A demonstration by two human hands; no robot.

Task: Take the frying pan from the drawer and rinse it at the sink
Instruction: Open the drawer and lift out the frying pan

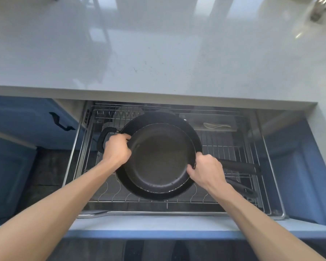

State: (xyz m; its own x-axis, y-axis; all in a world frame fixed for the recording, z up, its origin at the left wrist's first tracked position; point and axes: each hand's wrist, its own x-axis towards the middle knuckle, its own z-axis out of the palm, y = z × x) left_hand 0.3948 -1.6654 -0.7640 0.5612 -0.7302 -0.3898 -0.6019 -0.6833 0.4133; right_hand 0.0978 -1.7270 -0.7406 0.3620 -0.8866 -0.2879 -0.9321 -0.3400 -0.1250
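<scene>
Black frying pan [159,157] — round, dull, nested in larger pan [194,134]

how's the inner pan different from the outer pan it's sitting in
The inner pan is smaller and nests inside the outer pan, whose rim rings it. Both hands grip the inner pan's rim, the left hand on its left edge, the right hand on its right; the outer pan rests on the drawer's wire rack. The outer pan has a loop handle on its left; the inner pan's left rim shows none. Both are round and dark.
</scene>
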